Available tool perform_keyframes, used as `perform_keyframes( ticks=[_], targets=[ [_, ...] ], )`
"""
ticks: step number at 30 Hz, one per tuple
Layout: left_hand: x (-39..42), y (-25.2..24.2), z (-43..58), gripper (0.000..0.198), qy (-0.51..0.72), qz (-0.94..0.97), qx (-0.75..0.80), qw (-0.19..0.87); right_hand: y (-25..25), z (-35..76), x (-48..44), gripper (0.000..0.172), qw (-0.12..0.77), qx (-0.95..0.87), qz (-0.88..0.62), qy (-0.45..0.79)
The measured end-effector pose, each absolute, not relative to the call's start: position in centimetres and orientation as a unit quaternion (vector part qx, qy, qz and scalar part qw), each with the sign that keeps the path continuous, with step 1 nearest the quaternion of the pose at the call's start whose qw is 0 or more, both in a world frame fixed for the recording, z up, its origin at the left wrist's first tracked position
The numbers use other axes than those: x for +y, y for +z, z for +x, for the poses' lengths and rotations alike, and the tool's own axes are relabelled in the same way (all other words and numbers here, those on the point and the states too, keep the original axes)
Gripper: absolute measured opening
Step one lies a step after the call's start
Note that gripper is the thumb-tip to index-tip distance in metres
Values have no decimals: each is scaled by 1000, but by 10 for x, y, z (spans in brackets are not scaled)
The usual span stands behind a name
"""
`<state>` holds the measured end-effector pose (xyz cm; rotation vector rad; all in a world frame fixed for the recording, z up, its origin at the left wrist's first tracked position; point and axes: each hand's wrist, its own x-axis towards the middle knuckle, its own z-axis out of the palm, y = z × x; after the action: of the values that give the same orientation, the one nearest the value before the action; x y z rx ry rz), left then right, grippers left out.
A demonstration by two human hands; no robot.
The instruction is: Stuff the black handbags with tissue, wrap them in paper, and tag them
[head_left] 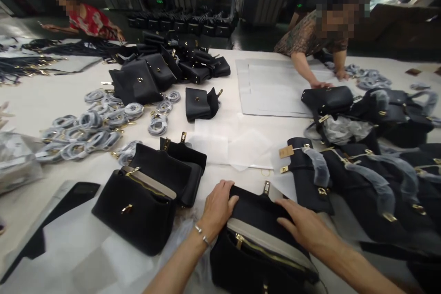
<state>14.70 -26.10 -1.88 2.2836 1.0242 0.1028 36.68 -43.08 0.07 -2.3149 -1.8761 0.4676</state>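
In front of me an unfastened black handbag (262, 257) lies with its flap (255, 211) folded back. Its brass zipper and beige lining edge show. My left hand (217, 206) grips the flap's left edge, thumb on the inner face and fingers over the far side. On the opposite edge, my right hand (303, 225) holds the flap in the same way. A gold clasp plate (266, 187) sticks up from the flap between my hands. Left of this bag, another unfastened black handbag (138, 206) leans against a further bag (193, 170).
Wrapped straps (93, 121) lie in coils at the left, behind a plastic-wrapped bundle (17, 161). Black bags (138, 80) are heaped farther back. Bags with wrapped handles (368, 179) crowd the right. Across the table, a person's hand (322, 84) touches a bag beside white sheets (272, 87). Another person stands far left.
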Motion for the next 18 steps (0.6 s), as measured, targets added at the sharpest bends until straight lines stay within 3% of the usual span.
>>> perform_keyframes(
  ticks=[3,5,11,13,16,18],
  targets=[
    [-247,-28,159,45,35,890,368,266,15,359,-421,50,9,-640,-753,149],
    [-239,-41,166,54,27,910,335,242,28,353,-416,50,-35,-666,-732,137],
    [-227,-89,173,57,74,945,225,227,94,364,-365,14,18,-663,-710,237],
    [-228,-99,170,55,106,947,220,209,112,390,-337,16,45,-643,-717,265],
    [-232,-107,167,52,138,946,227,188,121,439,-294,21,101,-623,-762,142],
    [-233,-110,166,52,144,946,229,180,116,466,-261,40,134,-631,-764,5]
  ],
)
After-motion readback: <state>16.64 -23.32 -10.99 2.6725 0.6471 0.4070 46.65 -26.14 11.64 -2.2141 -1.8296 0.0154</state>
